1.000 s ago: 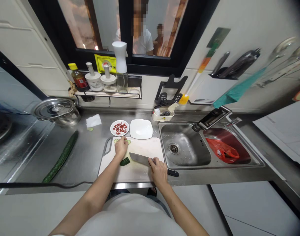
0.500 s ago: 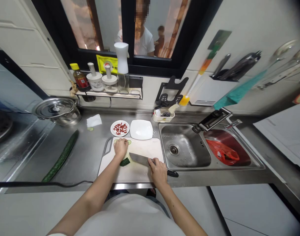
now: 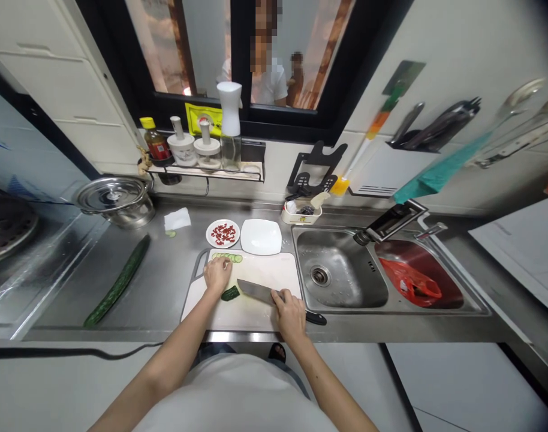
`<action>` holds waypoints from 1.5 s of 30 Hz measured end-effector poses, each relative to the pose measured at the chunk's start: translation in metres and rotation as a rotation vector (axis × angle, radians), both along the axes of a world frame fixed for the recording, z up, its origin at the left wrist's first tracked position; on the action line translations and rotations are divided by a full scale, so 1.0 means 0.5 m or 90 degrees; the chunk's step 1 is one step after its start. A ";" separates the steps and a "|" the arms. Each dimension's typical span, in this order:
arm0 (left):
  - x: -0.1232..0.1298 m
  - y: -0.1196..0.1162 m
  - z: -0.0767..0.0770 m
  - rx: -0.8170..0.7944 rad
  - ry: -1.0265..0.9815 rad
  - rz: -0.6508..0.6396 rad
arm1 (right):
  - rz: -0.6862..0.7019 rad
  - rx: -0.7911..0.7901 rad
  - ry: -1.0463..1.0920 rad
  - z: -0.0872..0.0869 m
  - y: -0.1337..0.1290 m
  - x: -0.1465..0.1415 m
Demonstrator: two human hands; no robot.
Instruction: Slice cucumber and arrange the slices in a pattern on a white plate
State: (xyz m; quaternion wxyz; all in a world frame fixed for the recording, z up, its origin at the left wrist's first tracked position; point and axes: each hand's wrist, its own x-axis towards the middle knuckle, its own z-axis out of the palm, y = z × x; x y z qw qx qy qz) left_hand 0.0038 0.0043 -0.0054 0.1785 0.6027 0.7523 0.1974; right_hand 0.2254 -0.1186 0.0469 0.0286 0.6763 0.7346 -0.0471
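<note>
My right hand (image 3: 291, 312) grips a kitchen knife (image 3: 256, 291) by its black handle, with the blade lying low over the white cutting board (image 3: 260, 318) and pointing left. Just left of the blade tip is a short dark green piece of cucumber (image 3: 230, 293). My left hand (image 3: 217, 275) hovers over the board's left side with loosely bent fingers and nothing visible in them. Beyond its fingertips, a row of overlapping cucumber slices (image 3: 229, 257) lies along the board's far edge.
Behind the board stand a plate of chopped red pieces (image 3: 222, 234) and a white square plate (image 3: 261, 236). A whole cucumber (image 3: 117, 282) lies left, near a lidded steel pot (image 3: 116, 201). The double sink (image 3: 341, 270), with a red bag (image 3: 411, 283), is at the right.
My left hand has drawn back slightly toward me from the cucumber slices, uncovering more of the row. My right hand and the knife stay nearly in place. The camera view has shifted a little.
</note>
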 end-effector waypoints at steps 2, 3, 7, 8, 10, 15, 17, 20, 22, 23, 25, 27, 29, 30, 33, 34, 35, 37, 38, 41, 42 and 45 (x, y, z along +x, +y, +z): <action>-0.005 -0.015 -0.003 -0.007 -0.005 0.008 | 0.006 0.001 0.004 0.000 -0.001 -0.002; -0.008 -0.023 -0.004 -0.009 -0.007 0.010 | 0.010 0.002 0.005 0.000 -0.002 -0.003; -0.017 -0.057 -0.007 0.002 -0.026 -0.008 | 0.025 0.001 0.009 0.001 -0.002 -0.008; -0.019 -0.066 -0.008 0.006 -0.035 -0.015 | 0.024 0.000 0.009 0.002 -0.001 -0.009; -0.025 -0.083 -0.009 0.018 -0.052 -0.025 | 0.019 -0.004 0.011 0.002 0.000 -0.012; -0.040 -0.116 -0.015 0.051 -0.089 -0.038 | 0.006 -0.029 0.024 0.007 0.009 -0.023; -0.044 -0.127 -0.017 0.066 -0.107 -0.047 | 0.006 -0.040 0.033 0.011 0.013 -0.030; -0.049 -0.143 -0.022 0.094 -0.131 -0.072 | 0.005 -0.059 0.056 0.020 0.017 -0.042; -0.052 -0.153 -0.025 0.117 -0.141 -0.099 | 0.005 -0.068 0.078 0.028 0.019 -0.052; -0.052 -0.157 -0.026 0.129 -0.143 -0.114 | 0.006 -0.074 0.091 0.032 0.020 -0.057; -0.053 -0.166 -0.030 0.151 -0.141 -0.147 | 0.011 -0.088 0.115 0.041 0.021 -0.068; -0.052 -0.173 -0.033 0.173 -0.133 -0.173 | 0.017 -0.103 0.134 0.048 0.022 -0.078; -0.050 -0.178 -0.036 0.195 -0.124 -0.188 | 0.023 -0.117 0.147 0.053 0.022 -0.088; -0.049 -0.180 -0.037 0.206 -0.119 -0.192 | 0.025 -0.123 0.152 0.054 0.022 -0.093; -0.046 -0.184 -0.039 0.222 -0.109 -0.209 | 0.026 -0.137 0.163 0.057 0.024 -0.106; -0.045 -0.184 -0.039 0.220 -0.105 -0.215 | 0.024 -0.143 0.165 0.058 0.024 -0.110; -0.045 -0.184 -0.039 0.215 -0.102 -0.222 | 0.020 -0.150 0.166 0.059 0.025 -0.114; -0.044 -0.183 -0.038 0.204 -0.097 -0.233 | 0.013 -0.165 0.165 0.061 0.026 -0.122; -0.044 -0.182 -0.038 0.200 -0.094 -0.236 | 0.010 -0.169 0.163 0.062 0.026 -0.125; -0.042 -0.180 -0.039 0.193 -0.084 -0.246 | 0.017 -0.170 0.156 0.062 0.025 -0.133; -0.042 -0.180 -0.039 0.193 -0.081 -0.250 | 0.022 -0.171 0.154 0.060 0.025 -0.135; -0.041 -0.180 -0.043 0.195 -0.078 -0.264 | 0.030 -0.173 0.150 0.055 0.024 -0.139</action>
